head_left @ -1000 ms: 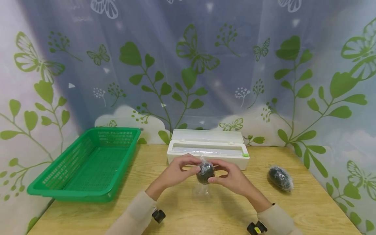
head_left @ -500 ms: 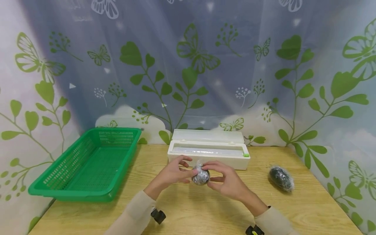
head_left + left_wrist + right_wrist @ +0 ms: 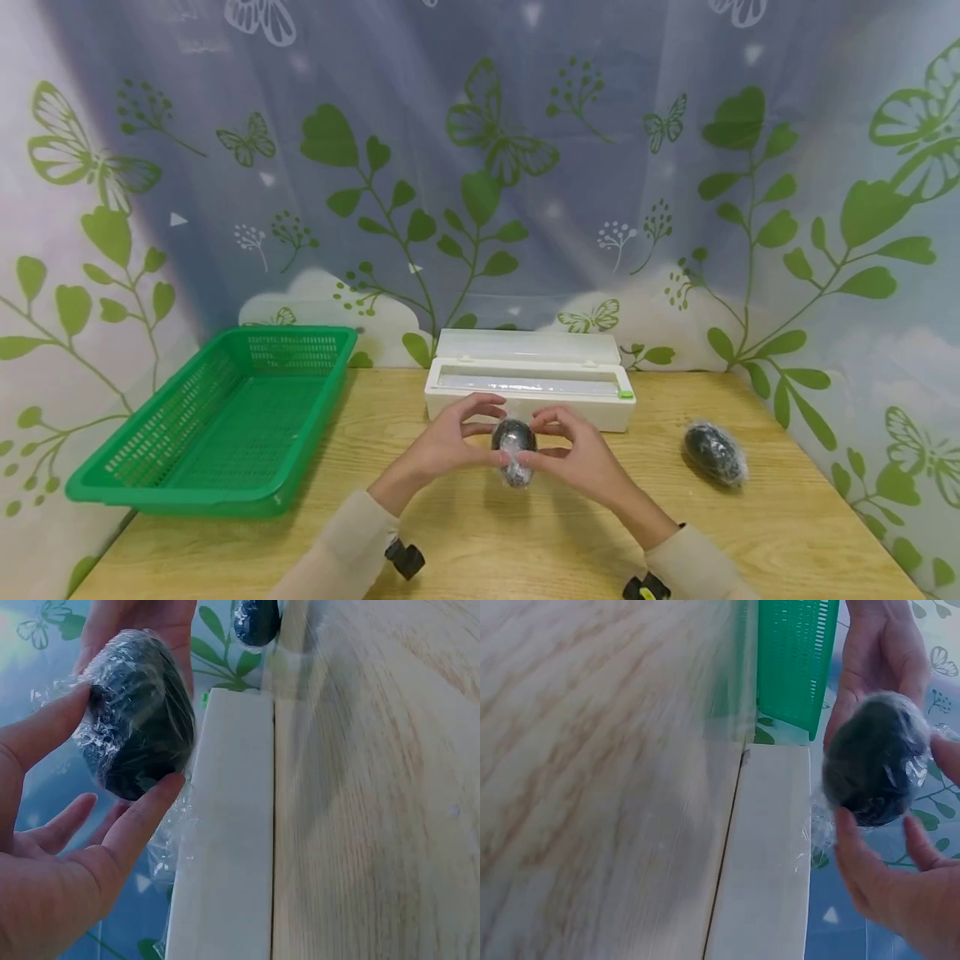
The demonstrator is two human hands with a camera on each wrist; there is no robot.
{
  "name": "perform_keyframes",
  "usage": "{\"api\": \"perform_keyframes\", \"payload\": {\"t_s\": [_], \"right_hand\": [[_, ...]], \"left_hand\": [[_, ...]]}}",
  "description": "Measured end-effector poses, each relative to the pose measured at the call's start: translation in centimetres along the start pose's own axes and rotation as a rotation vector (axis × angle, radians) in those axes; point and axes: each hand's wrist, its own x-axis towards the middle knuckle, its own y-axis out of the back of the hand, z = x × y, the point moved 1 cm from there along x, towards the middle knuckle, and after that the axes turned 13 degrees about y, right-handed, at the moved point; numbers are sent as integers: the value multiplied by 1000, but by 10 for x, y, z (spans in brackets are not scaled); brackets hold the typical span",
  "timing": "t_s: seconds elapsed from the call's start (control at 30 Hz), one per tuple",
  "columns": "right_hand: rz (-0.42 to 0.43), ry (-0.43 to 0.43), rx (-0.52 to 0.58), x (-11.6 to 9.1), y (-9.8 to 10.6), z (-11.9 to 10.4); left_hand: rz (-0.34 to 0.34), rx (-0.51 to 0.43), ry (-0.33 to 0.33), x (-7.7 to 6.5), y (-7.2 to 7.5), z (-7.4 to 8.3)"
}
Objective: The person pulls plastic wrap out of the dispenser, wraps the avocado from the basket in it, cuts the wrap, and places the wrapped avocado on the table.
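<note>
A dark, egg-shaped avocado (image 3: 512, 433) wrapped in clear cling film is held up between both hands over the table. My left hand (image 3: 454, 439) pinches its left side, thumb at the lower front and fingers behind. From the other side my right hand (image 3: 572, 454) holds it in the same way, the thumb tips close together on the film. In the left wrist view the wrapped avocado (image 3: 139, 716) has bunched, shiny film on one side. Loose film hangs below it. The right wrist view shows fingertips along the avocado's (image 3: 874, 761) lower edge.
Behind the hands stands a white cling film dispenser (image 3: 611, 414), lid up, with the roll (image 3: 525, 384) showing. A second wrapped dark avocado (image 3: 714, 452) lies on the wooden table (image 3: 795, 542) at right. A green plastic basket (image 3: 187, 502) sits at left, before a patterned curtain.
Both hands have turned the avocado over: its bunched film, at the top half a second ago, now faces down toward me. Fingers and thumbs have shifted their hold on it.
</note>
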Motion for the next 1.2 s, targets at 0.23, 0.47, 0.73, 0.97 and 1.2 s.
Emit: {"api": "perform_keyframes", "payload": {"t_s": [0.23,0.47,0.73,0.97,1.2], "right_hand": [[-132,-117,-42,-2,3,3],[-149,-186,-116,-6,-6,11],[-223,-285,-136,-9,-11,12],[-255,-285,-74,-9,-10,10],[-180,-289,-51,-8,-12,11]], "left_hand": [[-42,-7,75,0,-8,-4],[93,68,258,-2,-17,-13],[-35,105,323,0,-20,-18],[-124,61,201,4,-21,-21],[-105,55,133,5,-21,-21]]}}
